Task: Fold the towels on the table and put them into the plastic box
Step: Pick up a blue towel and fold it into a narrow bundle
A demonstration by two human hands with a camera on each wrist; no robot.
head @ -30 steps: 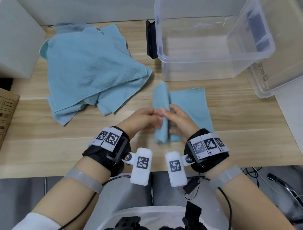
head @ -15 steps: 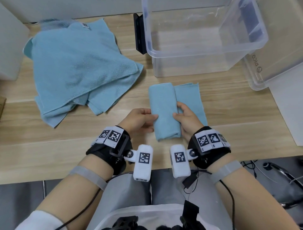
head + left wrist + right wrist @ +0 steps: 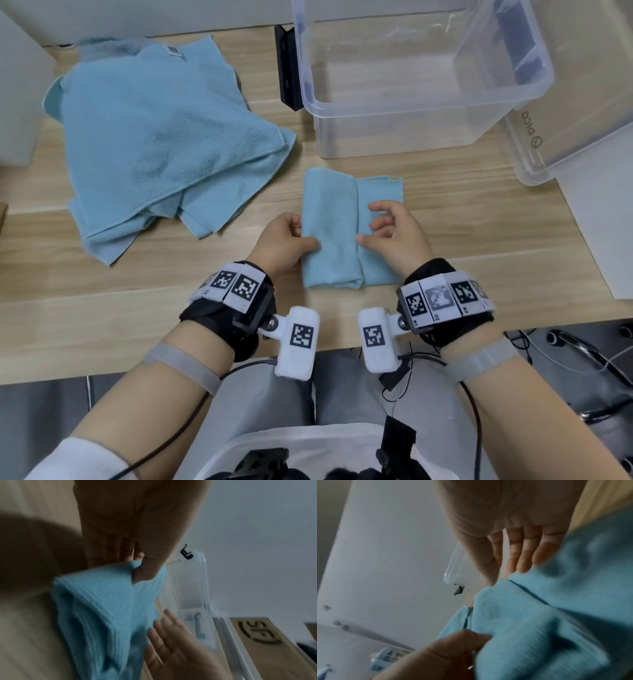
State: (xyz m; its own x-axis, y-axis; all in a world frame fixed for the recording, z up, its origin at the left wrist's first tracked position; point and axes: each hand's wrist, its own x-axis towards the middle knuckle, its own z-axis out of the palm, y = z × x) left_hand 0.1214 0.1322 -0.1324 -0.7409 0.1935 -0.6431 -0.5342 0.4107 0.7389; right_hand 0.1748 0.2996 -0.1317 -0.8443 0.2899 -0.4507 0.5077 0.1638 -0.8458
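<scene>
A small light blue towel [image 3: 337,236] lies on the wooden table [image 3: 137,308] just before the clear plastic box [image 3: 394,137]. Its left part is folded over the middle. My left hand [image 3: 291,240] pinches that folded left edge, thumb on top; the left wrist view shows the thumb [image 3: 147,568] pressed into the towel [image 3: 106,608]. My right hand [image 3: 380,222] hovers over the towel's right part, fingers loosely spread, thumb tip touching the fold. In the right wrist view its fingers [image 3: 522,550] are straight above the towel [image 3: 539,615].
A heap of larger blue towels [image 3: 164,137] covers the table's left side. The box's clear lid [image 3: 582,130] leans at the right, with a white sheet [image 3: 603,233] below it. A black object [image 3: 286,65] stands left of the box. A white box [image 3: 20,102] sits far left.
The raised left flap, pinched by both hands a second ago, now lies flat over the towel's middle. My right hand has let go and spread its fingers above the right part.
</scene>
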